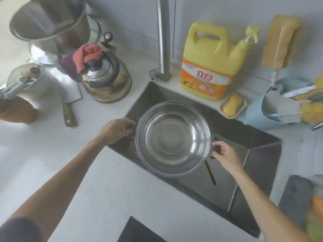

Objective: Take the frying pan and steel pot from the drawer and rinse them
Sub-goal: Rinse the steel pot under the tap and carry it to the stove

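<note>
Over the sink: steel pot point(172, 138) held level above the basin, mouth up, looking dry inside
Left hand point(116, 131): curled round the dark side handle on the pot's left, at the sink's point(258, 154) left edge
Right hand point(225, 155): pinching the dark handle on the pot's right, fingers bent round it
Frying pan: a thin dark handle point(210, 173) shows below the pot inside the sink; likely the pan, but the pot hides the rest, so I cannot tell
Tap point(163, 37): stands behind the basin, no water seen running; spout out of view at the top
Risk of a knock: lowering the pot straight down may set it on the thing beneath, so it could rock or clang
Risk of a slip: both handles are small, and one grip is only a pinch; once water goes in, the added weight and wet handles could tip the pot toward one side
Risk of splash: a shallow, wide pot under a strong stream may throw water onto the desk point(97, 180) and the yellow detergent jug point(210, 67) just behind the basin
Risk nearby: a cleaver point(70, 100) lies on the desk left of the sink, near the left arm's path
Stage: pot is out of the drawer; rinsing seems not yet begun
</note>
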Motion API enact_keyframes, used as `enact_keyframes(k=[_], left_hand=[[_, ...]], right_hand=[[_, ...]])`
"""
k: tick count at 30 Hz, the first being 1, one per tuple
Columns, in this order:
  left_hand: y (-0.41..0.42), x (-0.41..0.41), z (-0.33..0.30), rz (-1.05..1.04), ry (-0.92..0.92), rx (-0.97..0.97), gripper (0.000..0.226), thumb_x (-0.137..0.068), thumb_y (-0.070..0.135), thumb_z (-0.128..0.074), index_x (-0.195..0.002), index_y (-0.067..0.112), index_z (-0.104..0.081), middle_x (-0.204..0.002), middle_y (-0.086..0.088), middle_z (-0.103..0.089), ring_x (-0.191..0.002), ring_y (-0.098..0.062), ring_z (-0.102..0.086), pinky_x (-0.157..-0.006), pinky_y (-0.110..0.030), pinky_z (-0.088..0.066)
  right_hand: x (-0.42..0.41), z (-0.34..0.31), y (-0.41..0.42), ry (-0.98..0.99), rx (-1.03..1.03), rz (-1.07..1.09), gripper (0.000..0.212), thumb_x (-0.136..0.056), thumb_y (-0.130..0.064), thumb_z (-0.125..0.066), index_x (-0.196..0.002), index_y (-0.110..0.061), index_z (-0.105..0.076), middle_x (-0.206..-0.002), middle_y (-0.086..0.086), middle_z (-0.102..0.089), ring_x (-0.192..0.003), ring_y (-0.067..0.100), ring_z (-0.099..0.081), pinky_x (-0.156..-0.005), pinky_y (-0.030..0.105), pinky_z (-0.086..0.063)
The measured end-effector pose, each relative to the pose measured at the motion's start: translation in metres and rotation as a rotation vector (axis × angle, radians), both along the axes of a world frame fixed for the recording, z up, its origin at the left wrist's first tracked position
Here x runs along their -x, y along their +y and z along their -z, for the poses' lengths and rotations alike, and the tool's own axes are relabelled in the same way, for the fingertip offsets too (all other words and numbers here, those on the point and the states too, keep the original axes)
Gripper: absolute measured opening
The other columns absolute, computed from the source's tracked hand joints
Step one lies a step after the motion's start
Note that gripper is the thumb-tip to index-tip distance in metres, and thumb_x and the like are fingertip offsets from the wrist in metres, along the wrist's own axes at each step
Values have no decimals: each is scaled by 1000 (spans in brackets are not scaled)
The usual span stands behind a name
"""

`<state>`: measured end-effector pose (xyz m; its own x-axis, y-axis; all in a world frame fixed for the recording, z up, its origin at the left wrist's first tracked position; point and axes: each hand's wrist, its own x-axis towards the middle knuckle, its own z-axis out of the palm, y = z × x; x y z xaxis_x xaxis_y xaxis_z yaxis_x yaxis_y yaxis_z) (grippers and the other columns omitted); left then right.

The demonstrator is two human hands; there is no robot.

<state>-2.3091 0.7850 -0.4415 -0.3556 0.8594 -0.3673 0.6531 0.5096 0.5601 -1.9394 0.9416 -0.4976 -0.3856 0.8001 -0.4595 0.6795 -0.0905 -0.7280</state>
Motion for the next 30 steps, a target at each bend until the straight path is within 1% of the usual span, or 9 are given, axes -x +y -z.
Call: enact_keyframes(k=[6, 10, 13, 16, 21, 23, 26, 28, 30], left_hand=[[41, -3, 82, 112, 14, 201, 24, -84, 24, -61, -100, 43, -57, -69, 22, -55, -80, -12, -62, -67, -30, -44], [54, -9, 120, 61, 48, 295, 25, -85, 17, -59, -107, 28, -59, -67, 21, -50, -79, -13, -50, -65, -28, -34], [56, -7, 138, 18, 67, 344, 21, -86, 16, -58, -102, 30, -57, -68, 22, -51, -73, -11, -52, -61, -27, -34], [60, -3, 151, 36, 52, 406, 25, -85, 17, -60, -105, 32, -56, -85, 14, -55, -68, -7, -52, -56, -25, -34], [72, 5, 147, 217, -22, 549, 47, -84, 40, -62, -127, 26, -49, -106, 6, -54, -89, -16, -49, -73, -27, -39], [87, 10, 123, 93, -107, 387, 45, -80, 49, -61, -121, 30, -53, -102, 4, -61, -94, -16, -57, -84, -31, -45], [129, 20, 72, -408, -243, -211, 38, -73, 58, -63, -104, 38, -53, -83, 5, -67, -83, -15, -66, -82, -34, -51], [158, 22, 40, -412, -172, -333, 41, -75, 61, -62, -108, 41, -50, -82, 7, -67, -81, -10, -66, -75, -30, -49], [182, 15, 22, -325, -63, -293, 26, -78, 61, -60, -92, 40, -59, -73, 8, -63, -75, -5, -61, -64, -24, -43]], right_hand=[[-12, 74, 3, -89, 97, 82, 40, -80, -8, -65, -83, -47, -62, -89, -2, -72, -87, 28, -67, -85, 39, -51], [-6, 95, 10, -115, 98, 100, 42, -82, -6, -64, -82, -47, -59, -85, -14, -70, -81, 11, -67, -67, 5, -45], [2, 103, 11, -135, 91, 77, 35, -81, -9, -66, -84, -43, -59, -86, -3, -70, -73, 8, -65, -64, 7, -44], [6, 112, 12, -160, 95, 53, 28, -82, -13, -67, -87, -40, -60, -84, 0, -70, -78, 14, -64, -63, 14, -43], [9, 118, 14, -176, 94, 53, 31, -83, -11, -66, -83, -41, -57, -77, -6, -66, -74, 2, -60, -62, 8, -36], [10, 116, 15, -184, 93, 44, 35, -83, -10, -66, -78, -44, -57, -77, -8, -66, -74, 0, -59, -63, 9, -37], [11, 114, 16, -196, 101, 42, 41, -82, -13, -66, -77, -52, -54, -79, -6, -68, -76, 3, -61, -65, 15, -40], [12, 116, 15, -204, 93, 27, 48, -83, -14, -66, -79, -59, -52, -80, -5, -69, -78, 4, -62, -66, 21, -41], [13, 115, 14, -205, 93, 35, 45, -83, -14, -67, -78, -57, -54, -82, -4, -69, -78, 3, -62, -67, 24, -40]])
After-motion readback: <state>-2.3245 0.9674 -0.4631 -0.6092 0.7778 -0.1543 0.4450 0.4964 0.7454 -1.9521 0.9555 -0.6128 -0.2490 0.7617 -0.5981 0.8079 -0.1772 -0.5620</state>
